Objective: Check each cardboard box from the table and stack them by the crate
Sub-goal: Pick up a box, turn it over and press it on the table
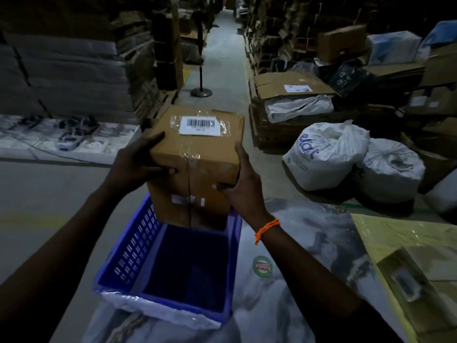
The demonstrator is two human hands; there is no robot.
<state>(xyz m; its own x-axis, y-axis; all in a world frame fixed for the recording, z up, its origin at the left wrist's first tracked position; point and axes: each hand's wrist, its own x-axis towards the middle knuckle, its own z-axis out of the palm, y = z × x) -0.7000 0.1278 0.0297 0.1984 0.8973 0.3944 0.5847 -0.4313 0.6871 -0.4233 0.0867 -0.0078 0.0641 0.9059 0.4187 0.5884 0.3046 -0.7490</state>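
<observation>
Blue slatted plastic crate (128,258) at 6 o'clock, taped brown cardboard box (197,154) above its 12 o'clock rim, left hand (138,162) and right hand (239,184) clasping box sides

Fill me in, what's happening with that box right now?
A person holds a taped cardboard box in both hands, left hand on its left side, right hand on its lower right corner. The barcode label faces up. The box sits above the far end of the blue crate, which looks empty. It isn't set down by the crate yet.
</observation>
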